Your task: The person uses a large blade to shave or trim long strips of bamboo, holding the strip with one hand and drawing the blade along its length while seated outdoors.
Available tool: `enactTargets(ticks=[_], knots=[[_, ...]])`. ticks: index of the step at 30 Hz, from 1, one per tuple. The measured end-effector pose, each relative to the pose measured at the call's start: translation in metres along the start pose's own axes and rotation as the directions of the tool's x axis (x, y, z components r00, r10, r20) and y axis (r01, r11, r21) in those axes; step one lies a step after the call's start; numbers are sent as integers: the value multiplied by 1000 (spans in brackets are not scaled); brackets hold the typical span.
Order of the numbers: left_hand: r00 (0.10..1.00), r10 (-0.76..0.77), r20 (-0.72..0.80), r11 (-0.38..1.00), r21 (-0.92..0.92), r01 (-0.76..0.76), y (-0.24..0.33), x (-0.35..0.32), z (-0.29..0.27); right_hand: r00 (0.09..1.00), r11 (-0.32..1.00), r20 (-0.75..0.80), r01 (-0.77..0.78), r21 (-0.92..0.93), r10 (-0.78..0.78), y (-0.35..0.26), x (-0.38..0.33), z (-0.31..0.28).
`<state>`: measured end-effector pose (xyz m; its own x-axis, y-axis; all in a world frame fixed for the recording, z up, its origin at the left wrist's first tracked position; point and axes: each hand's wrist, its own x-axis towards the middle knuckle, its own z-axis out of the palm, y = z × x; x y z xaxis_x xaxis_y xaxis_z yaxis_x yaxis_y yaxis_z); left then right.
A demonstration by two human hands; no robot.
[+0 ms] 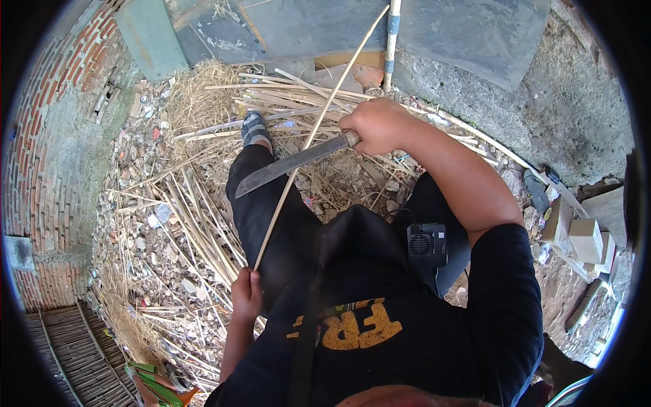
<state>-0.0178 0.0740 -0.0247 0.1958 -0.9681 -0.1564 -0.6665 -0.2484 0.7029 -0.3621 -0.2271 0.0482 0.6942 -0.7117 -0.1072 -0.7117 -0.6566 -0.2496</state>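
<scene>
A long, thin bamboo strip [279, 203] slants from low on my left up toward the wall at the far side. My left hand [246, 293] is closed around its lower end, thumb along the strip. In my right hand [380, 125] is the handle of a machete [291, 163], whose broad grey blade points left and slightly toward me. The blade crosses the strip about midway along it; whether they touch I cannot tell. Below the blade is my left leg, in dark trousers, with a sandalled foot [254, 127] stretched forward.
Split bamboo strips [203, 224] lie heaped on rubble to the left and ahead. Dry straw [196, 98] sits by the far wall. A pale pole [392, 47] stands there. Pale blocks [586, 241] and a loose sandal [536, 190] are at the right. A brick wall [47, 169] bounds the left.
</scene>
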Motion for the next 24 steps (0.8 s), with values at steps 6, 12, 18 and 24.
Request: enactTargets(ticks=[6,12,18,24], knots=[[998,41,-37,993,108,-37,-7,4,8,1000,998,-8,9,66,-9,6,6,11],[998,58,-28,996,64,-56,-9,9,10,996,995,-82,54,83,-47,11,7,13],[993,103,-56,988,121,-96,-6,8,10,994,997,-89,64,-35,-67,12,8,12],[995,80,-62,985,159,-70,-10,9,12,995,998,-93,20,-52,-24,0,6,12]])
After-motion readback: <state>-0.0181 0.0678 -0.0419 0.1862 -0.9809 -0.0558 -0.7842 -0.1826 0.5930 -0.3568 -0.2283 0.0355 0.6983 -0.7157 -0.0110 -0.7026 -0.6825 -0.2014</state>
